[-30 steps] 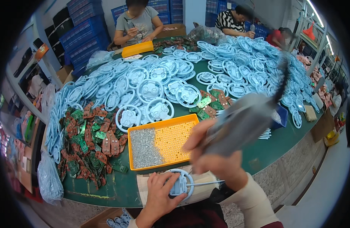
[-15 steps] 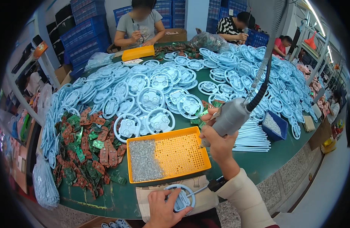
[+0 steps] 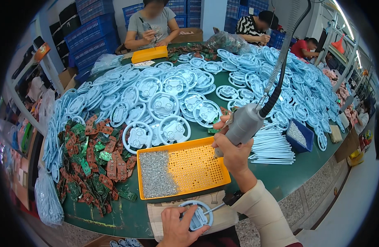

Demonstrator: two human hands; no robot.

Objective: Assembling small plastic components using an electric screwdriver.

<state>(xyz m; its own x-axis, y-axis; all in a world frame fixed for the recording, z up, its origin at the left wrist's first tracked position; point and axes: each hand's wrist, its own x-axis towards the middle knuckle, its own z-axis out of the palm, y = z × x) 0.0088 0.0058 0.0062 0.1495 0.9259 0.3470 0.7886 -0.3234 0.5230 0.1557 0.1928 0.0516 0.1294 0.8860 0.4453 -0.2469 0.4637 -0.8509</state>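
gripped by the right hand (image 3: 235,154), the driver (image 3: 244,123) has edged left over the tray (image 3: 191,164), long axis slanted, tip down-left; the left hand (image 3: 177,226) holds the ring (image 3: 197,220) on the mat (image 3: 158,212).

one head view, as i see it: fisheye, left of a pair, upright, worn on the person's head. aim: down and forward, from the near edge of the table (image 3: 276,179). close range: left hand (image 3: 176,224), bottom centre; right hand (image 3: 235,154), above and rightward. far range: crates (image 3: 90,39), top. field: wide, round, dark at corners.
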